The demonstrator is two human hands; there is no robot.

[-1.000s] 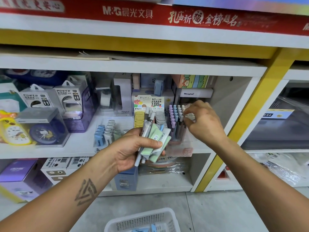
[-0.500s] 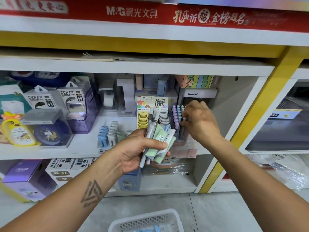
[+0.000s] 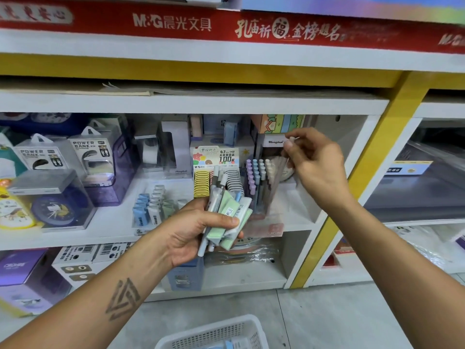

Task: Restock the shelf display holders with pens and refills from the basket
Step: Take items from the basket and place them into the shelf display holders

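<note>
My left hand (image 3: 193,230) is closed around a bundle of pens and pale green refill boxes (image 3: 226,212), held in front of the middle shelf. My right hand (image 3: 319,167) is raised to the right, its thumb and fingers pinching the top of a thin beige pen (image 3: 276,177) that is motion-blurred and slants down toward the clear pen holder (image 3: 256,180). That holder carries rows of pastel purple, blue and cream pens. Left of it stands a lead refill display (image 3: 216,170) with yellow and grey cases. The white basket (image 3: 214,333) shows at the bottom edge.
Small blue and grey items sit in a low display tray (image 3: 153,207) left of my left hand. Power bank boxes (image 3: 88,157) and boxed clocks (image 3: 50,197) fill the shelf's left. A yellow post (image 3: 357,187) divides this bay from the right one.
My right hand has lifted up and to the right from the pen holder, with a pen pinched in its fingers. My left hand keeps the same bundle, nearly still.
</note>
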